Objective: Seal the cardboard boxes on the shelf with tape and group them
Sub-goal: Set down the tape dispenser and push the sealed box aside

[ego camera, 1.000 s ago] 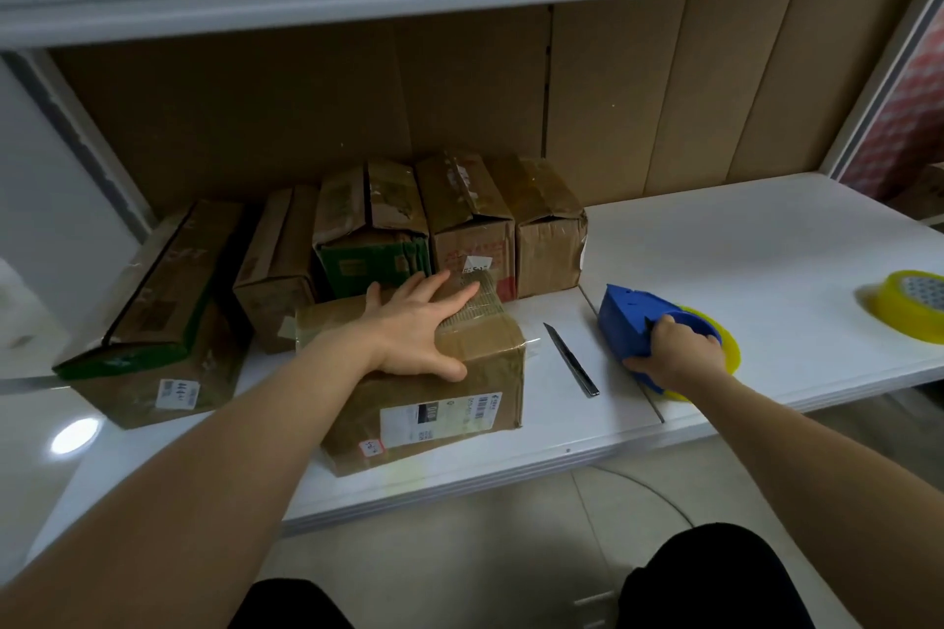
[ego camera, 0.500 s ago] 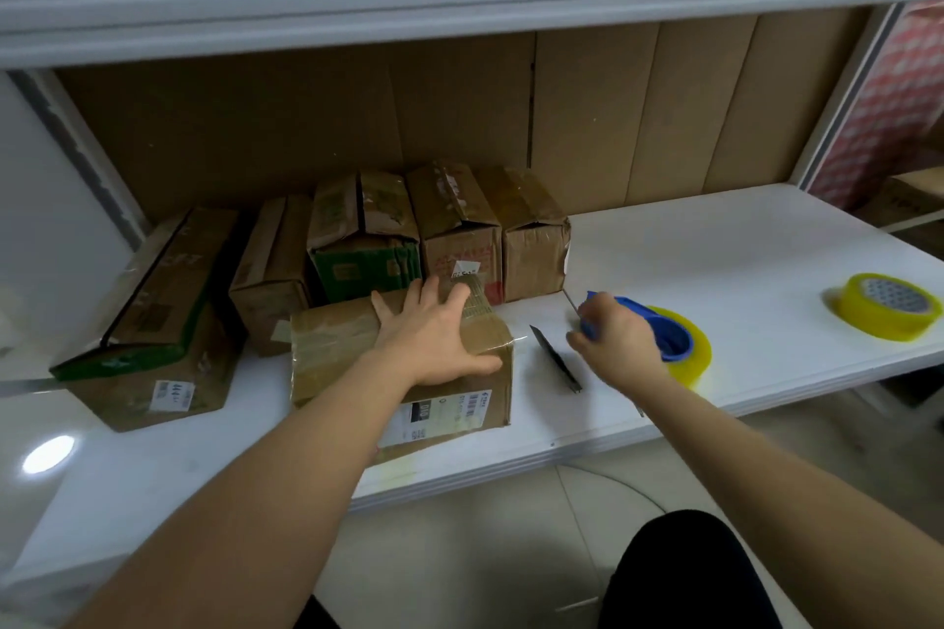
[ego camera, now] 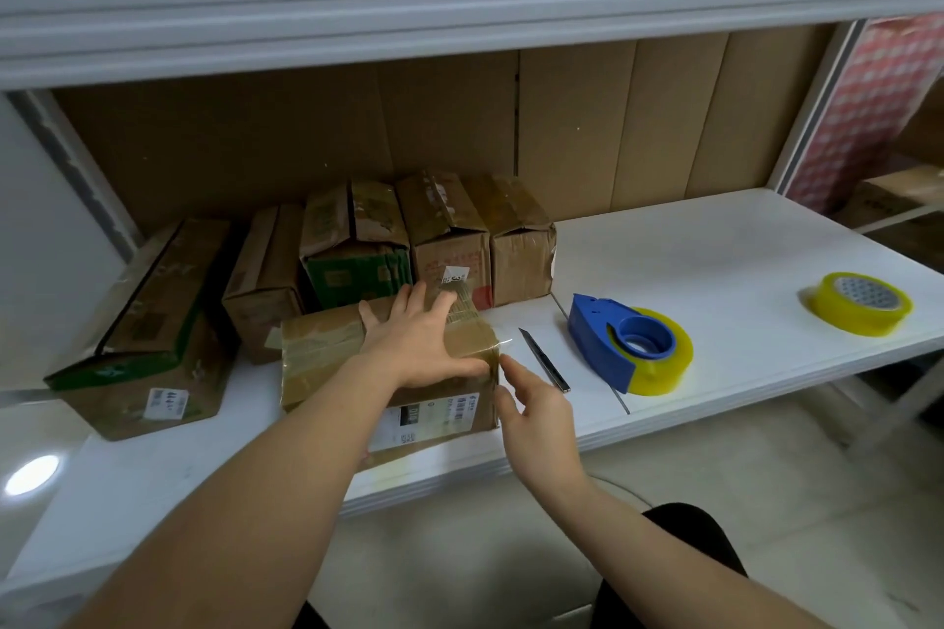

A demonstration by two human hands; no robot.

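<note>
White shelf point(ego camera: 715, 240) carries the front box point(ego camera: 327, 363), left hand point(ego camera: 424, 347) pressing flat on top. Right hand point(ego camera: 536, 411), released and empty, sits just right of the box's loose tape end point(ego camera: 503, 343).

Your bare arms and dark trousers

Both your forearms are uncovered, with no sleeve showing, and your left hand point(ego camera: 424, 347) and right hand point(ego camera: 541, 416) wear nothing; black trousers point(ego camera: 679, 572) cover your knees at the bottom edge.
</note>
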